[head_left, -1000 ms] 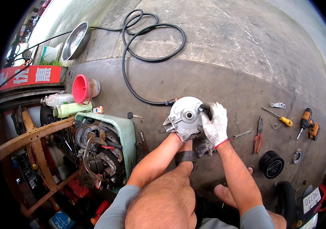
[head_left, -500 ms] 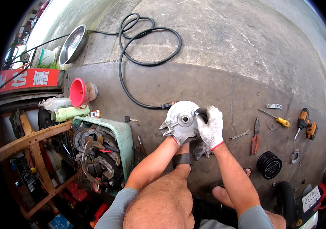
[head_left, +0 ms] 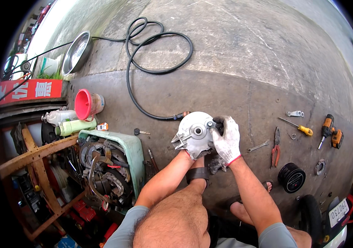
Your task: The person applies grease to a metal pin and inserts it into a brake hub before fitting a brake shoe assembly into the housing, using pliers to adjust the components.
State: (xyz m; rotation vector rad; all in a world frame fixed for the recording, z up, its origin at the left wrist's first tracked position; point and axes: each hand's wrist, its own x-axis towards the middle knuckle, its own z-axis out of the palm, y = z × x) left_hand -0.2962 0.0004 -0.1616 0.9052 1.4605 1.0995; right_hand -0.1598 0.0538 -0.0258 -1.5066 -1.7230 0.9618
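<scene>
A round silver metal brake plate [head_left: 194, 142], with a hub hole in its middle and a forked lug at its left, is held up over my leg. My left hand [head_left: 189, 154] is behind and under it, gripping it from below; most of its fingers are hidden by the plate. Wearing a white glove with dark grey fingertips, my right hand [head_left: 228, 141] is at the plate's right edge. Its thumb and forefinger close about a small round metal stub [head_left: 210, 124] there. A grey rag-like bundle [head_left: 216, 163] lies on the ground beyond my right wrist.
Black hose [head_left: 134, 93] loops across the floor behind the plate. To the right lie a wrench [head_left: 258, 146], pliers [head_left: 276, 147], a screwdriver [head_left: 304, 130], a cordless driver [head_left: 327, 127] and a round black tin [head_left: 291, 178]. At left stand a green bin [head_left: 134, 151] of brake parts and a pink bucket [head_left: 83, 104].
The plate and both hands have shifted very slightly left and down in the picture, along with a small shift of the whole view. My grip looks the same.
</scene>
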